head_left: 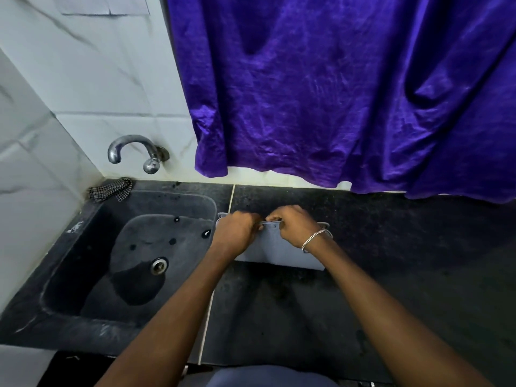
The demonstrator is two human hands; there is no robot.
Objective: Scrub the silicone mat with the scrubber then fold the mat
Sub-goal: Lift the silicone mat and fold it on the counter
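- Folding seems underway: left hand (236, 233) and right hand (293, 229) each pinch the silicone mat (279, 254) at its far edge.
- Next, probably: draw that edge over evenly.

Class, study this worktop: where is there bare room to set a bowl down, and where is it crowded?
Widest bare counter: right of the silicone mat, below the curtain hem. Another patch lies in front of the mat, under the forearms. Crowded: the middle, where left hand and right hand grip the mat's far edge beside the sink.
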